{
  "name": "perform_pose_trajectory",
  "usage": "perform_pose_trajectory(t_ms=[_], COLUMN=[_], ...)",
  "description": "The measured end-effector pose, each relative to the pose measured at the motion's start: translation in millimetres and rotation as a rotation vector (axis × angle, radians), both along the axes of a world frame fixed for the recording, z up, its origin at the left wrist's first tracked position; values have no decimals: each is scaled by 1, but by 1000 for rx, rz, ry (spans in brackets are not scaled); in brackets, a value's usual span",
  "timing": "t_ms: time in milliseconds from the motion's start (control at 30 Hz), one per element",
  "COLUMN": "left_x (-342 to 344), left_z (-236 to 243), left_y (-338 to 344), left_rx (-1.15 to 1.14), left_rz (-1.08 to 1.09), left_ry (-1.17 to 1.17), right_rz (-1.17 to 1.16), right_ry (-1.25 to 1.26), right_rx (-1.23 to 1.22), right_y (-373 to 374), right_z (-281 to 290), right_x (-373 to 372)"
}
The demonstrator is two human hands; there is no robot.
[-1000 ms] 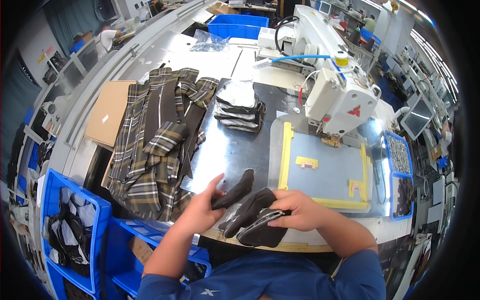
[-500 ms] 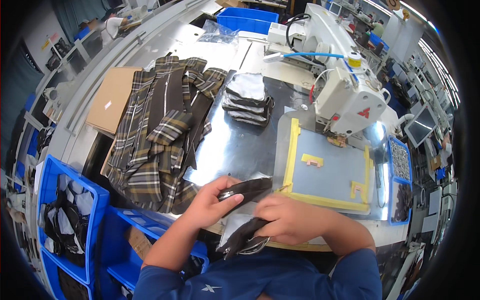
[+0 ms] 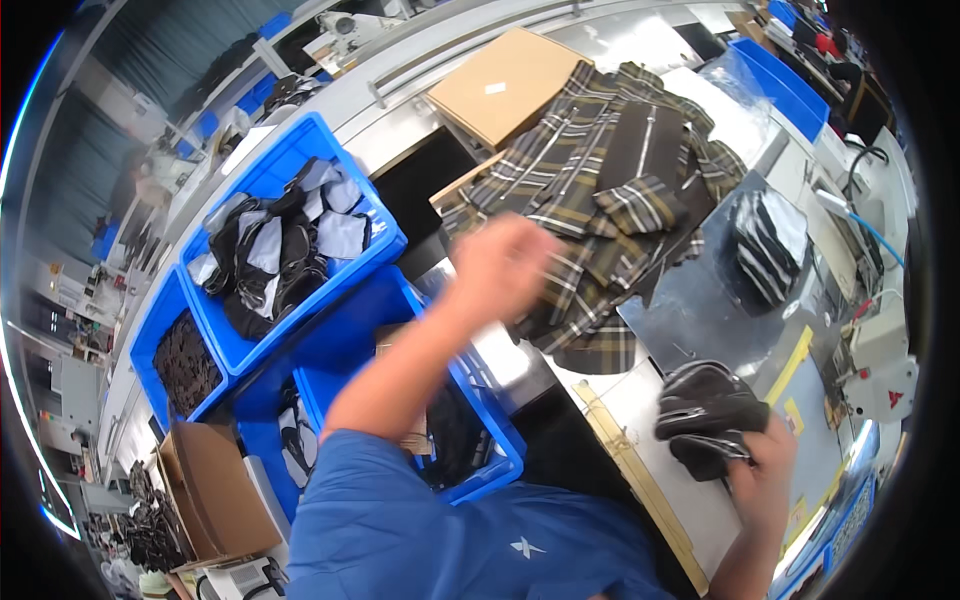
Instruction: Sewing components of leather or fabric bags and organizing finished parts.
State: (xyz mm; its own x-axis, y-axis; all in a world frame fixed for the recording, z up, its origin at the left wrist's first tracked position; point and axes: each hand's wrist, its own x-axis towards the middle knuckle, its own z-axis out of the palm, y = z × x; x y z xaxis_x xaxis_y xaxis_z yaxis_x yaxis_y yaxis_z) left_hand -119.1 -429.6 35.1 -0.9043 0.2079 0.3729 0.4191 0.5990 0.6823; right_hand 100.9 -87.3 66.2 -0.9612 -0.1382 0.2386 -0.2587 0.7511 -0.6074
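My right hand (image 3: 765, 460) grips a folded bundle of black zippered fabric pieces (image 3: 705, 410), their metal zips showing. It holds the bundle above the near edge of the worktable. My left hand (image 3: 500, 265) is raised at the near left side of a heap of plaid garment pieces (image 3: 640, 210), some with long zips. Its fingers are smeared by motion, so their pose and any contact with the plaid cloth are unclear. A stack of black-and-white fabric pieces (image 3: 770, 245) lies on the metal plate beyond the bundle.
A blue bin (image 3: 320, 308) of black-and-grey pieces stands left of the table, with another blue bin (image 3: 507, 470) nearer me. A flat cardboard box (image 3: 510, 85) lies beyond the plaid heap. The sewing machine (image 3: 885, 370) is at right. An opened carton (image 3: 215, 490) stands lower left.
The view has swung left toward the bins. My left hand has let go of the black zippered piece and moved away leftward; my right hand now holds the bundle alone.
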Motion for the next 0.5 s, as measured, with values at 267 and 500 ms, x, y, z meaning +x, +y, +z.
perform_pose_trajectory(t_ms=[267, 500], left_x=[-68, -15], left_z=[-79, -76], left_y=[-380, -399], left_rx=[-885, -958], left_rz=[951, 915], left_ry=[-398, -700], right_rz=[-249, -277], right_ry=[10, -112], right_rx=[-192, -358], right_y=[15, 23], right_z=[-14, -16], right_x=[-5, -7])
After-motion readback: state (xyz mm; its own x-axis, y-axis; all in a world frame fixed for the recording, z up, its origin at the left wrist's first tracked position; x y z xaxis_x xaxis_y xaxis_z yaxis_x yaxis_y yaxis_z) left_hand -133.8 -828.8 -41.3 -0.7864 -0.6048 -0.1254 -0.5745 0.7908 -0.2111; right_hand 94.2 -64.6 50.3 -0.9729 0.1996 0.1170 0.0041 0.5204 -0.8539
